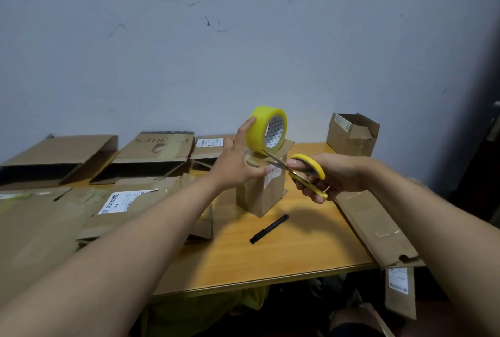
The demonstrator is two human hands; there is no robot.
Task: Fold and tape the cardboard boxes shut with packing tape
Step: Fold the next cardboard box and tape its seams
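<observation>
I see the left hand (238, 163) raised over the middle of the wooden table (284, 250), thumb up against the side of a yellow roll of tape (266, 129) and holding it in the air; the other fingers spread downward and rest on the top of a small upright cardboard box (261, 193). A short strip of clear tape runs from the roll down to that box top. The right hand (332, 177) grips a pair of yellow-handled scissors (300, 171), fingers curled through the loops, with the blades parted and pointing left at the strip just below the roll.

The small box stands near the table's centre, with a white label on its front face. A black pen (269, 229) lies on the table just in front of it, apart from the box. At the back right an open box (351, 133) stands with its flaps up. Flattened boxes (54, 158) lie across the left half of the table, some with white shipping labels. A long flat cardboard piece (376, 225) lies along the right edge and hangs over the front corner. Behind everything is a pale scuffed wall (243, 39).
</observation>
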